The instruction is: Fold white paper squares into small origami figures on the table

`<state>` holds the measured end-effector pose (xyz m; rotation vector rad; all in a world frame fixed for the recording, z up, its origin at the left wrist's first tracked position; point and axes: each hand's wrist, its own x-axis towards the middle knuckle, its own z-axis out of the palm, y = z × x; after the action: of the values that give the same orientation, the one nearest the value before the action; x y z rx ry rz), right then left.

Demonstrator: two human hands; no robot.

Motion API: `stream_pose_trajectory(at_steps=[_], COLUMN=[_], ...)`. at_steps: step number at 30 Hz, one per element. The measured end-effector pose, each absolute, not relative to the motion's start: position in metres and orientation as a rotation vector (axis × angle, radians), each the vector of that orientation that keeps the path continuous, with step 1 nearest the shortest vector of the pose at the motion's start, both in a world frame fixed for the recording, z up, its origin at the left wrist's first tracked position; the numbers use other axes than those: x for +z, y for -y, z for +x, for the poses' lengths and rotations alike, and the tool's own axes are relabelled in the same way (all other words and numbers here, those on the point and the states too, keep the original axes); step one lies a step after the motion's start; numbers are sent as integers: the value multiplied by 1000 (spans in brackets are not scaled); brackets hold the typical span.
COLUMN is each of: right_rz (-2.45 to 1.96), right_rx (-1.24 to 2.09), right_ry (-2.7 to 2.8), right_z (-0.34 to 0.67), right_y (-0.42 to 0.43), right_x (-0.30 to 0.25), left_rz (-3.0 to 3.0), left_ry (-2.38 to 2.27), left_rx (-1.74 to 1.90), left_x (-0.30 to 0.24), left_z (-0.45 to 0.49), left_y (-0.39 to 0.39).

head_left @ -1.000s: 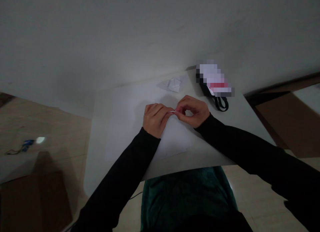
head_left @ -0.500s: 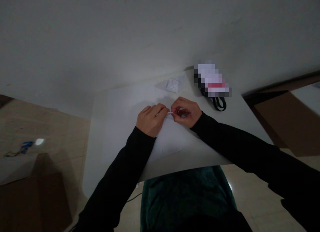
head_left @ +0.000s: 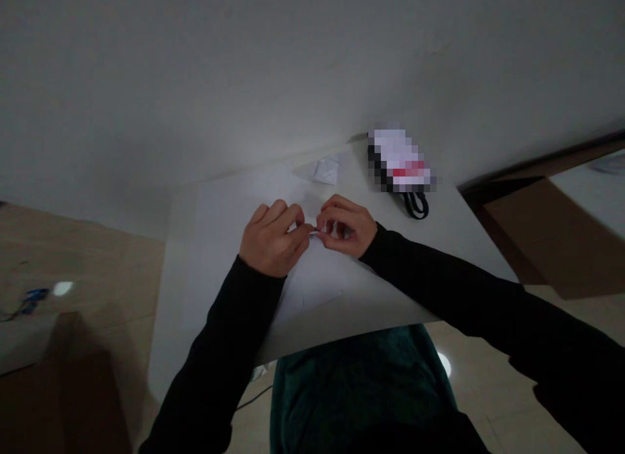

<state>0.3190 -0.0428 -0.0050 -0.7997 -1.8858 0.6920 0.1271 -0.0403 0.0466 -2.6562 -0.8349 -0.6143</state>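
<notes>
My left hand (head_left: 275, 239) and my right hand (head_left: 347, 226) meet above the white table, both closed in a pinch. Between their fingertips is a small piece of folded white paper (head_left: 314, 232), mostly covered by the fingers. A folded paper shape (head_left: 326, 170) lies just beyond my hands, toward the wall. Under and in front of my hands, a white paper sheet (head_left: 319, 281) with faint crease lines rests on the tabletop.
A blurred-out white and red item with a black strap (head_left: 416, 205) lies at the back right of the table (head_left: 166, 337). Behind it rises a grey wall (head_left: 244, 70). Cardboard (head_left: 551, 239) stands at the right, and dark green cloth (head_left: 361, 389) is below the table's front edge.
The whole view has shifted, so the table and hands appear further left. My left hand's fingers have lifted and curled a little, with the paper still pinched between both hands.
</notes>
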Motion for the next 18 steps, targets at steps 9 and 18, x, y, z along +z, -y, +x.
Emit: stream_pose_trajectory(at_steps=[9,18], right_rz=[-909,-963], right_rx=[650,692], right_ry=[1903,1680], right_z=[309,309], right_y=[44,23], right_x=[-3,-8], left_rz=[-2900,-3074], left_ry=[1128,1239], left_rx=[-508,-296], left_x=[50,60], left_z=[119,136], left_y=[29,-11])
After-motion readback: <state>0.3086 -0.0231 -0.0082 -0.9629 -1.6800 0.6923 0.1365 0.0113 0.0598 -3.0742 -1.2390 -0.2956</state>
